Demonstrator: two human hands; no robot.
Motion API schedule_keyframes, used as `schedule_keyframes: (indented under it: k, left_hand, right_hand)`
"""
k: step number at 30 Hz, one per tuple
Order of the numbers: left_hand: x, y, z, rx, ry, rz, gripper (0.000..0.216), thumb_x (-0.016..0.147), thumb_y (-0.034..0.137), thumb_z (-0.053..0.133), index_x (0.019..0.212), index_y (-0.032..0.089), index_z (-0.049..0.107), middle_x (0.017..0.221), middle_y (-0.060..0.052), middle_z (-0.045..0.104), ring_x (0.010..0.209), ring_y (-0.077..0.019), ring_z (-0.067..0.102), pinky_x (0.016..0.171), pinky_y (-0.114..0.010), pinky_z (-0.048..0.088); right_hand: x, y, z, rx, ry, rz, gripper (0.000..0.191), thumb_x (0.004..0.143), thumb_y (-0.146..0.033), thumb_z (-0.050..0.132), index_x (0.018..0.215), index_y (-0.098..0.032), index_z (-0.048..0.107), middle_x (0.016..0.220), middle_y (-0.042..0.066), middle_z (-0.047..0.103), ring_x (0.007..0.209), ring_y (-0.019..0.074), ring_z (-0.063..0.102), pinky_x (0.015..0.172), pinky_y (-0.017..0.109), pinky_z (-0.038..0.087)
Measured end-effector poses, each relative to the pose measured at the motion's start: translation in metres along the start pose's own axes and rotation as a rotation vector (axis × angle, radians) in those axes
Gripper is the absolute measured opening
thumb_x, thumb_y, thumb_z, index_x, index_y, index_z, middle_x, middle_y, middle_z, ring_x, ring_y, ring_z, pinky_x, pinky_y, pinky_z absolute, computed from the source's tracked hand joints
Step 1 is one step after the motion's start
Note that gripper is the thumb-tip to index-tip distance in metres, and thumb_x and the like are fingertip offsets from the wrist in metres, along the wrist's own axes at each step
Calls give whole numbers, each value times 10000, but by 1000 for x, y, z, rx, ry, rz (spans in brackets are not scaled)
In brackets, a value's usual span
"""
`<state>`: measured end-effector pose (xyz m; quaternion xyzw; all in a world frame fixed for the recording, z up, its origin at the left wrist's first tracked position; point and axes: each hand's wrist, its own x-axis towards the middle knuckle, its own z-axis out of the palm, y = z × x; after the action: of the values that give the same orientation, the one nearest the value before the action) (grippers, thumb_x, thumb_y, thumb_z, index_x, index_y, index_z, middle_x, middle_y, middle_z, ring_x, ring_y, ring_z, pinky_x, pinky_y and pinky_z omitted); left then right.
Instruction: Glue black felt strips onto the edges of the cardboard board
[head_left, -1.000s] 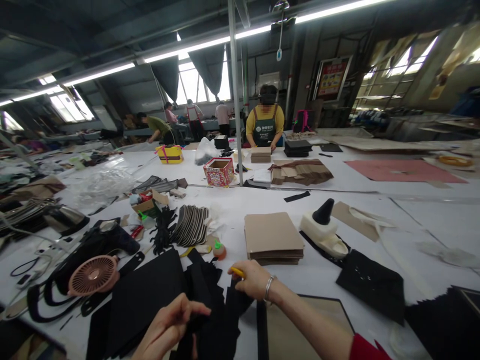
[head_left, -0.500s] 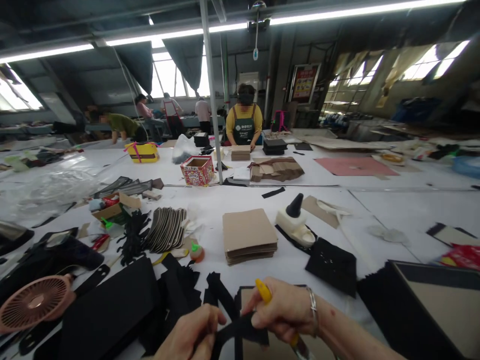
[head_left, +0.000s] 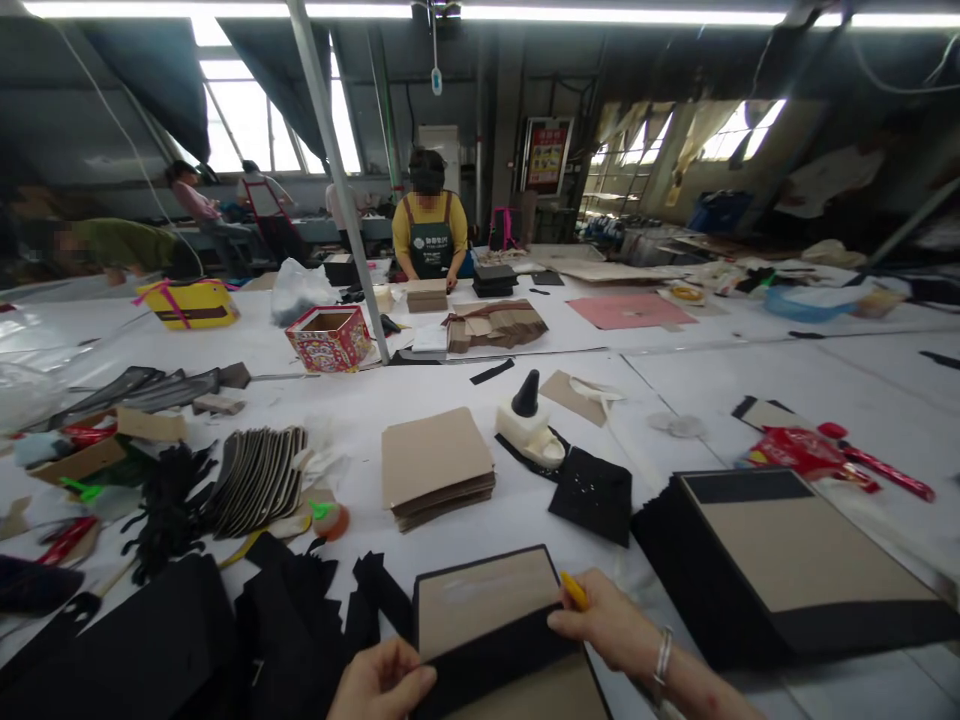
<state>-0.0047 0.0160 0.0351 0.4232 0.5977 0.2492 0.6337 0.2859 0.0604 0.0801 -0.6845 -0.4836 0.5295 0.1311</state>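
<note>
A black strip point(head_left: 495, 655) stretches across a black-edged beige board point(head_left: 487, 600) in front of me. My left hand point(head_left: 384, 682) pinches the strip's left end between thumb and fingers. At the other end, my right hand point(head_left: 611, 622) grips the strip and also keeps a yellow-handled tool point(head_left: 574, 590) tucked in its fingers; the tool's far end is hidden. On the board above the strip is a pale, shiny smear. Loose black strips point(head_left: 379, 590) lie just left of the board.
Beige boards point(head_left: 435, 460) are stacked ahead, beside a white bottle with a black cone point(head_left: 529, 420). At right rises a pile of black-edged panels point(head_left: 795, 560). Black pieces point(head_left: 150, 640) and curved strips point(head_left: 255, 480) lie left. A co-worker point(head_left: 430, 220) stands across the table.
My hands have moved apart, and the black strip now spans the board between them instead of hanging bunched. The view has turned to the right.
</note>
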Motion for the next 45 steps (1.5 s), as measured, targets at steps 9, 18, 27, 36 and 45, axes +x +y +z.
schedule_keyframes:
  k: [9,18,27,36,45]
  left_hand:
    - [43,8,1,135,99,-2,567,576,768,533,635,208,468,373,101,373,339,-58,274,380,-221,176]
    - [67,4,-5,359,261,30,564,603,762,499,541,202,502,481,5,552,482,-127,441,509,-267,302]
    - [64,15,-2,481,354,-9,455,669,644,517,518,214,506,452,5,554,497,-162,509,539,-279,337]
    - [64,6,-4,470,370,-12,464,689,657,499,534,219,496,458,11,560,503,-163,517,540,-276,333]
    - [63,6,-3,509,380,14,502,693,694,448,533,220,482,453,14,540,504,-161,495,554,-284,324]
  right_hand:
    - [49,20,-1,12,87,-8,174,763,-153,507,593,-185,485,439,-57,510,305,48,301,318,180,206]
    - [75,35,4,-40,190,-24,184,746,-187,552,572,-186,490,417,-44,513,343,66,361,372,197,247]
    - [75,36,8,-127,261,-114,192,717,-241,577,547,-186,507,509,-14,555,534,135,515,500,227,322]
    - [65,31,12,-220,282,-184,225,768,-255,523,555,-203,476,549,-10,569,551,145,508,538,253,312]
    - [64,29,13,-259,301,-184,255,774,-229,533,541,-213,432,543,-21,551,534,138,490,535,253,307]
